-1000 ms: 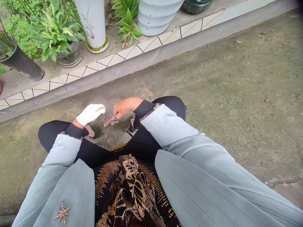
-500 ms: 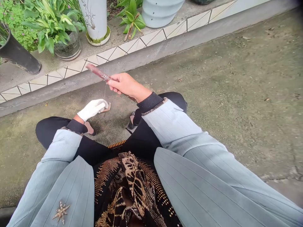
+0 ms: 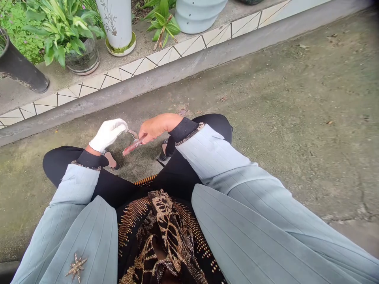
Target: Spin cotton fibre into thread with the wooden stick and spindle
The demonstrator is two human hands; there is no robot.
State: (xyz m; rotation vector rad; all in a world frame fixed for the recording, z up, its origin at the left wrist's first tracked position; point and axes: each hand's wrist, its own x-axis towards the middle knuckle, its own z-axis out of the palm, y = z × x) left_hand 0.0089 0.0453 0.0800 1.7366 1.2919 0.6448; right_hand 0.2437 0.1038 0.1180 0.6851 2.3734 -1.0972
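My right hand [image 3: 155,127] is closed around one end of a reddish-brown, stick-like piece [image 3: 132,148]; its free end points down and left. A pale strand, like thread or thin wire, is wound around it near my fingers. My left hand [image 3: 109,133], in a white glove, has its fingers pinched on a thin pale strand [image 3: 131,132] that runs across to the piece. Between the hands is a small brownish, curved thing [image 3: 134,135], partly hidden; whether the left fingers also hold it, I cannot make out.
Below the hands are my feet and black-trousered knees [image 3: 63,163], on a concrete floor [image 3: 281,118]. Ahead runs a low tiled ledge [image 3: 127,73] with a leafy plant in a glass pot [image 3: 83,59], a white pot [image 3: 117,23], a pale ribbed pot [image 3: 198,15] and a dark pot [image 3: 23,67].
My right hand has come down toward my body, and the stick-like piece has swung from pointing up-left to down-left. The left hand has risen slightly, and the strand between the hands is shorter.
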